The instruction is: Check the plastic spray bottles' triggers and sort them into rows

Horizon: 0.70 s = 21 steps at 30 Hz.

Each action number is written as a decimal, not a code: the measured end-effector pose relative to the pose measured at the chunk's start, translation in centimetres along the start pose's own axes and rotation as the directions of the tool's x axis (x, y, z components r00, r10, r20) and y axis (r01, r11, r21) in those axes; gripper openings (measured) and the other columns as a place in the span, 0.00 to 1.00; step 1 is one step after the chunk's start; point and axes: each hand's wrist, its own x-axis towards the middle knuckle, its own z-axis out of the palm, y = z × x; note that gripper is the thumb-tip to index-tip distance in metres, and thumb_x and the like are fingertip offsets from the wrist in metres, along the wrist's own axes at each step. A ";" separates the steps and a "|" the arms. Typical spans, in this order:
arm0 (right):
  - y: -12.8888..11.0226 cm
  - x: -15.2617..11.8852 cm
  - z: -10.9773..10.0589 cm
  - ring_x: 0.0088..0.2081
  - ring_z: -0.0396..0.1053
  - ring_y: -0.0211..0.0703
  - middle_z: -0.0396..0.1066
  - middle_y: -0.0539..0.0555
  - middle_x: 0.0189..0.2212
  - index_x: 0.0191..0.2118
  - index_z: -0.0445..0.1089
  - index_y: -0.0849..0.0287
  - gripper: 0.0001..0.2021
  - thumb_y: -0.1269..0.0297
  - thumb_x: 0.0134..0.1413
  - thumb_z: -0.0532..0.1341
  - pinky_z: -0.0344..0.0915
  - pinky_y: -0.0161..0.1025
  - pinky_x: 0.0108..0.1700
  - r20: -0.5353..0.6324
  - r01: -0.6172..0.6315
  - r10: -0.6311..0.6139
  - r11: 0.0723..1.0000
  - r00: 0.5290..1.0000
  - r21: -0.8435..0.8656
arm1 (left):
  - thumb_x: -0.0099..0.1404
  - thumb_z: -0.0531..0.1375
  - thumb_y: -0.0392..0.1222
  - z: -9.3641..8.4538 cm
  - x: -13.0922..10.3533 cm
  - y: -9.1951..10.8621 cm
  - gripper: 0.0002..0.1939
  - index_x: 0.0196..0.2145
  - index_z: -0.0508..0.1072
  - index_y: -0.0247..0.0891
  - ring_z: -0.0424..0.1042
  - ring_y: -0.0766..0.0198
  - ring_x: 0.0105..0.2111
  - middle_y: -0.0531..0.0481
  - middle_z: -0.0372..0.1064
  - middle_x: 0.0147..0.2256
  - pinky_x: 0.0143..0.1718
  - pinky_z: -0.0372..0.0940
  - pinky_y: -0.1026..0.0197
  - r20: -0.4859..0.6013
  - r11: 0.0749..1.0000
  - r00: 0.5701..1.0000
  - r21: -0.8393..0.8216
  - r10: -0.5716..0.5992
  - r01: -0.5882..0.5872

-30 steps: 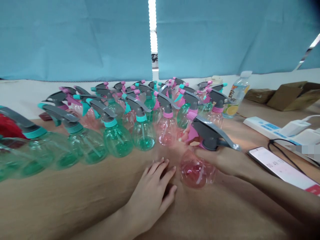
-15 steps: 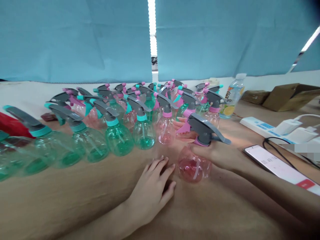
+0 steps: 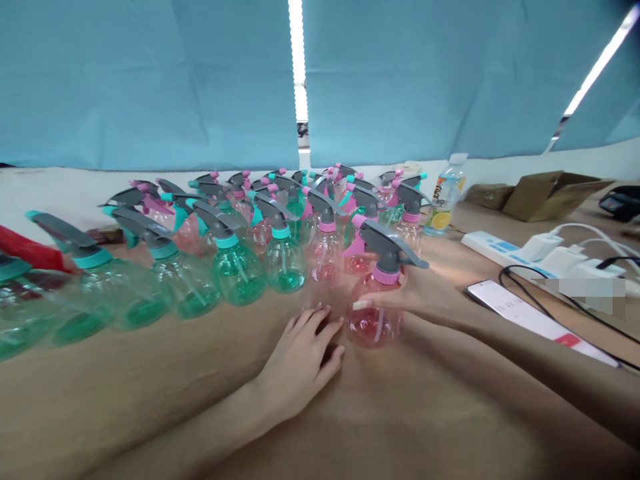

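A clear pink spray bottle (image 3: pixel 373 328) stands upright on the brown tabletop, with a grey trigger head and a pink collar. My right hand (image 3: pixel 417 298) is wrapped round its body from the right. The thumb lies across the front, while the other fingers are hidden behind the bottle. Just left of it, my left hand (image 3: pixel 303 360) rests palm down on the table, fingers stretched out and holding nothing. Beyond the hands, another pink spray bottle (image 3: pixel 327 257) and a green spray bottle (image 3: pixel 286 267) stand in a front row with several more.
Several pink and green spray bottles crowd the back and left of the table. A drink bottle (image 3: pixel 445 197) stands at their right end. Farther right are a phone (image 3: pixel 525 313), a power strip (image 3: pixel 500 250) with plugs and cables, and a cardboard box (image 3: pixel 537 197).
My right hand has gone from the bottle's neck, fingers spread, to a grip around its body, thumb in front. The bottle looks more upright. The view has turned slightly right; my left hand stays flat.
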 end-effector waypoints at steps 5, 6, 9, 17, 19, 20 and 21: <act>0.9 -1.3 -0.3 0.41 0.72 0.55 0.76 0.52 0.36 0.43 0.72 0.48 0.18 0.47 0.47 0.64 0.69 0.51 0.41 0.000 -0.032 0.032 0.999 0.999 0.036 | 0.69 0.54 0.40 0.3 0.0 -0.2 0.18 0.55 0.67 0.35 0.58 0.48 0.57 0.39 0.62 0.56 0.55 0.57 0.43 -0.045 1.000 0.999 -0.004 0.015 -0.015; 1.0 -1.5 -0.3 0.42 0.72 0.55 0.76 0.52 0.36 0.43 0.72 0.48 0.17 0.48 0.48 0.63 0.69 0.51 0.41 -0.005 -0.029 0.029 0.998 1.000 0.049 | 0.69 0.54 0.40 0.3 0.1 -0.2 0.18 0.55 0.67 0.35 0.58 0.48 0.57 0.39 0.62 0.56 0.55 0.57 0.44 -0.052 1.000 0.998 -0.004 0.021 -0.021; 1.0 -1.8 -0.3 0.43 0.72 0.55 0.76 0.52 0.37 0.43 0.73 0.48 0.15 0.50 0.50 0.63 0.69 0.52 0.42 -0.020 -0.046 0.048 0.995 0.999 0.091 | 0.69 0.53 0.39 0.4 0.2 0.0 0.17 0.54 0.67 0.35 0.59 0.49 0.57 0.39 0.63 0.55 0.55 0.57 0.45 -0.070 0.999 0.997 -0.004 0.043 -0.043; 2.5 -2.9 -3.9 0.45 0.72 0.52 0.76 0.53 0.40 0.40 0.72 0.54 0.15 0.52 0.49 0.65 0.68 0.49 0.48 -0.063 -0.086 0.114 0.935 0.991 0.345 | 0.69 0.53 0.39 0.5 1.5 1.5 0.17 0.55 0.67 0.34 0.58 0.49 0.58 0.39 0.62 0.57 0.56 0.57 0.44 -0.025 0.998 0.997 -0.018 0.066 -0.067; 3.8 -3.3 -6.0 0.48 0.71 0.54 0.75 0.53 0.43 0.45 0.72 0.54 0.17 0.52 0.52 0.63 0.68 0.50 0.48 -0.081 -0.123 0.156 0.942 0.985 0.313 | 0.69 0.54 0.39 0.7 2.2 2.0 0.17 0.55 0.67 0.35 0.58 0.49 0.58 0.39 0.62 0.56 0.56 0.58 0.45 -0.023 0.996 0.996 -0.034 0.084 -0.084; 4.4 -3.5 -7.1 0.47 0.71 0.55 0.76 0.54 0.42 0.44 0.73 0.54 0.16 0.52 0.51 0.63 0.68 0.51 0.47 -0.108 -0.150 0.180 0.959 0.978 0.241 | 0.69 0.54 0.39 0.8 2.7 2.3 0.17 0.55 0.67 0.35 0.58 0.49 0.58 0.40 0.62 0.56 0.56 0.58 0.45 -0.022 0.995 0.995 -0.043 0.093 -0.094; 5.1 -3.5 -8.2 0.45 0.72 0.55 0.76 0.54 0.40 0.42 0.74 0.54 0.16 0.51 0.51 0.63 0.68 0.52 0.46 -0.177 -0.165 0.195 0.971 0.965 0.174 | 0.69 0.54 0.39 1.0 3.3 2.6 0.17 0.55 0.67 0.36 0.58 0.49 0.58 0.40 0.62 0.56 0.55 0.58 0.44 -0.023 0.993 0.994 -0.052 0.102 -0.104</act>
